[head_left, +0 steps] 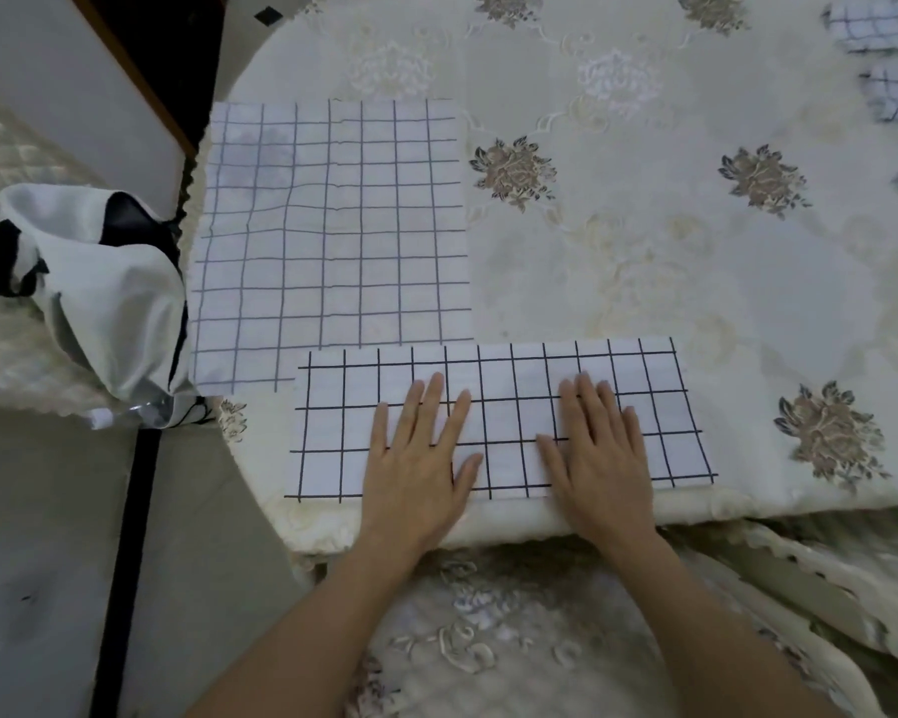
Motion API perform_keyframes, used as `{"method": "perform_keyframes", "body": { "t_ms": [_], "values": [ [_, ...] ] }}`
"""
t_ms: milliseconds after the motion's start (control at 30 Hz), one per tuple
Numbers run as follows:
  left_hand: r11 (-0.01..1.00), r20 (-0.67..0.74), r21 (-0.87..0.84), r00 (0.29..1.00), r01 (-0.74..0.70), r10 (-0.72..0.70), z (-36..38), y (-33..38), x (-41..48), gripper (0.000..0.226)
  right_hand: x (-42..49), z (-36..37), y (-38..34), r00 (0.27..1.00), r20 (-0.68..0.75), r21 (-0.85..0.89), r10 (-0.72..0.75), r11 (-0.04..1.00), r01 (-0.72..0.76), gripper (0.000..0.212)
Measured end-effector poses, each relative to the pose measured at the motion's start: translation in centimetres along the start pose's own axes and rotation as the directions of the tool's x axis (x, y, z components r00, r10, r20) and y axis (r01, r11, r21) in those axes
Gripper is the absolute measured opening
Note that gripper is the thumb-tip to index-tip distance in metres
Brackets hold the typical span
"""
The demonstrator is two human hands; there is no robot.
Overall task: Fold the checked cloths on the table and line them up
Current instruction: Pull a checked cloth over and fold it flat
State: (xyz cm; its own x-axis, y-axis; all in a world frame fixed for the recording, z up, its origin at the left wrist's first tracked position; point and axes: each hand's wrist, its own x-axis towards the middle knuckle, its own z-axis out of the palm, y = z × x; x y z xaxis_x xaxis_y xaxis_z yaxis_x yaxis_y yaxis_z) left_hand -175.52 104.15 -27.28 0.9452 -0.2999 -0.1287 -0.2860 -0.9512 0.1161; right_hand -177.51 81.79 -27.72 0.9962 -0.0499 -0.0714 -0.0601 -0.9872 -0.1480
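Your left hand [420, 469] and right hand [600, 458] flat, fingers straight, pressing folded cloth [499, 419] at near table [644, 261] edge. Unfolded cloth [333, 225] just beyond, far left. More cloths [882, 54] far right.

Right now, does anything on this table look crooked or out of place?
Mostly tidy. The folded cloth under both flat hands overlaps the near right corner of the larger checked cloth, so they aren't lined up. More checked cloths lie loose at the far right edge.
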Motion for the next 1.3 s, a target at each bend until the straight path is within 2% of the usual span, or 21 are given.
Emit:
{"method": "perform_keyframes", "body": {
  "t_ms": [333, 500, 567, 633, 767, 867, 1100, 1300],
  "values": [
    [0.994, -0.016, -0.012, 0.993, 0.113, -0.113, -1.7, -10.7, -1.8, 0.069, 0.1, -1.1, 6.5, 0.988, 0.028, 0.003, 0.154, 0.988, -0.154, 0.076],
    [0.991, -0.031, 0.005, 0.991, 0.131, -0.131, -2.5, -8.9, -0.9, 0.075, 0.1, -1.2, 4.1, 0.972, -0.007, -0.041, 0.233, 0.972, -0.233, 0.077],
    [1.0, -0.034, 0.004, 0.999, 0.021, -0.021, -2.4, -6.0, -0.1, 0.075, 0.0, -1.1, 1.1, 0.983, -0.057, -0.056, 0.173, 0.983, -0.176, 0.074],
    [0.996, -0.013, 0.019, 0.996, -0.091, 0.091, -1.7, -3.2, 0.7, 0.074, 0.2, -0.6, -2.4, 0.996, -0.071, -0.033, 0.053, 0.998, -0.055, 0.072],
    [0.995, 0.023, 0.012, 0.995, -0.101, 0.101, -0.6, -1.8, 1.6, 0.072, 0.9, 0.6, -6.4, 0.999, -0.018, 0.029, -0.049, 0.998, 0.049, 0.072],
    [0.998, -0.001, 0.021, 0.998, -0.065, 0.065, -0.7, -4.3, 1.2, 0.07, 1.4, 0.6, -3.8, 1.0, 0.017, 0.005, -0.014, 1.0, 0.014, 0.075],
    [0.996, -0.052, -0.054, 0.996, 0.075, -0.078, -1.5, -9.1, 0.0, 0.071, 1.5, -2.1, 6.6, 0.957, 0.061, 0.004, 0.285, 0.958, -0.286, 0.079],
    [0.989, -0.113, 0.007, 0.982, 0.15, -0.149, -4.0, -7.1, 2.9, 0.064, 1.9, -4.0, 9.1, 0.941, 0.158, -0.012, 0.299, 0.954, -0.301, 0.083]
  ]
}}
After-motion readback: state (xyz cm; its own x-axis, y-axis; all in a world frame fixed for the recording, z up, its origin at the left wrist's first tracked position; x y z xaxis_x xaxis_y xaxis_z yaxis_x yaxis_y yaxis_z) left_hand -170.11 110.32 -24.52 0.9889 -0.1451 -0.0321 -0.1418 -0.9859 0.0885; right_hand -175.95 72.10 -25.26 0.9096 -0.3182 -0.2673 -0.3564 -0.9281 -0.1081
